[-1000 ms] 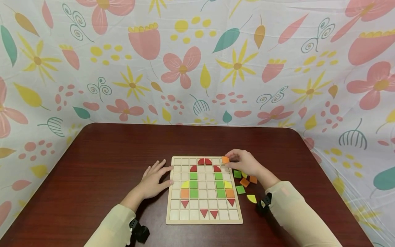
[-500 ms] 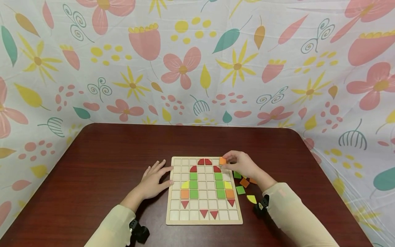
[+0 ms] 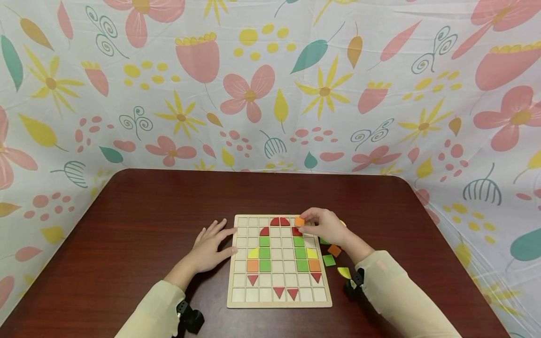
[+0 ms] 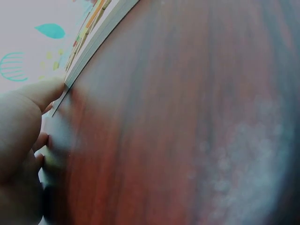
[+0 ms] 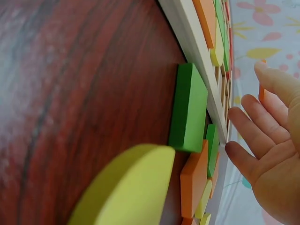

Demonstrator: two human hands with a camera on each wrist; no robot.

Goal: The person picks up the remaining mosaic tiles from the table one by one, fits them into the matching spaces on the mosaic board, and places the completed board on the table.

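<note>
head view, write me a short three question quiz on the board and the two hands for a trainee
1. Multiple choice: what does the right hand hold?
a) a green square
b) an orange square
c) a yellow piece

2. True or false: the left hand is at the left edge of the board.

3. Count: how many red triangles lie on the board?

Key: 1 b; 2 true; 3 four.
</note>
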